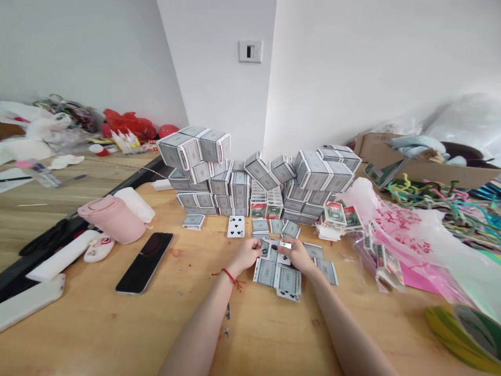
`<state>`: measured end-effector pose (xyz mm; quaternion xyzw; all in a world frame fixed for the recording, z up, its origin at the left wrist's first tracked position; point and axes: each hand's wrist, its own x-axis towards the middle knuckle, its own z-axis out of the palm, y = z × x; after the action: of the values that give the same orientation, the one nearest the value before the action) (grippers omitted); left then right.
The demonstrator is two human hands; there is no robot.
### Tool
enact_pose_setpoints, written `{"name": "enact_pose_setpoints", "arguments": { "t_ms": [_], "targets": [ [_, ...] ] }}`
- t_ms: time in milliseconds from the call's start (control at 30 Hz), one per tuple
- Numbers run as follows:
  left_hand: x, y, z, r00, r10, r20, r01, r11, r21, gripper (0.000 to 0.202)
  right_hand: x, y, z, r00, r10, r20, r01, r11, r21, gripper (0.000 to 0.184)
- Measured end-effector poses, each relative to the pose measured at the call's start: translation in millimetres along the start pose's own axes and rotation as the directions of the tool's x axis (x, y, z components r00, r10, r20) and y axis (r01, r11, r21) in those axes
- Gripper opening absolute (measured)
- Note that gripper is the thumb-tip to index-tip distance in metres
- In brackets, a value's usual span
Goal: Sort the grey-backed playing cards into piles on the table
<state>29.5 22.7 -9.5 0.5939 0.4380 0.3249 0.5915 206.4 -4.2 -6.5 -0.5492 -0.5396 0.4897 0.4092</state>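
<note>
Faces stacked card blocks [239, 190] beyond, with smartphone [145, 262] at left and tape roll [444, 329] at right. Pinches playing cards [269, 249] in nearly closed fingers of left hand [248, 255] and right hand [299, 258], above loose cards [266, 272] on wooden table [188, 318].

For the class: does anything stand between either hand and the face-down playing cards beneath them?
Nothing visible does. The left hand and right hand are right at the face-down playing cards; the stacked card blocks stand beyond, not between.

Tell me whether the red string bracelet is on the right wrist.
No, the red string bracelet circles the wrist of the left hand.
</note>
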Motion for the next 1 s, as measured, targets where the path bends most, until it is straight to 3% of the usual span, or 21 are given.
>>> {"name": "enact_pose_setpoints", "arguments": {
  "t_ms": [333, 433, 567, 867, 1000],
  "targets": [
    [-3, 1, 3.0, 0.983, 0.090, -0.162, -0.067, 0.987, 0.145, 0.016, 2, 4, 1, 1.000, 0.011, 0.017, -0.012, 0.998, 0.069, 0.024],
    [-4, 3, 3.0, 0.987, 0.105, -0.124, -0.102, 0.994, 0.031, 0.006, 2, 3, 2, 1.000, -0.011, 0.025, 0.010, 1.000, 0.027, 0.023],
    [-1, 1, 1.5, 0.993, 0.047, -0.108, -0.061, 0.990, -0.125, 0.032, 2, 3, 3, 0.998, -0.053, 0.042, 0.056, 0.996, -0.073, 0.018],
    [7, -5, 3.1, 0.974, 0.009, -0.228, -0.025, 0.997, -0.067, 0.026, 3, 5, 4, 0.997, -0.068, 0.021, 0.070, 0.991, -0.113, 0.021],
    [6, -2, 3.1, 0.973, -0.019, -0.230, -0.003, 0.996, -0.095, 0.023, 3, 5, 3, 0.998, -0.048, 0.032, 0.050, 0.996, -0.080, 0.021]
  ]
}}
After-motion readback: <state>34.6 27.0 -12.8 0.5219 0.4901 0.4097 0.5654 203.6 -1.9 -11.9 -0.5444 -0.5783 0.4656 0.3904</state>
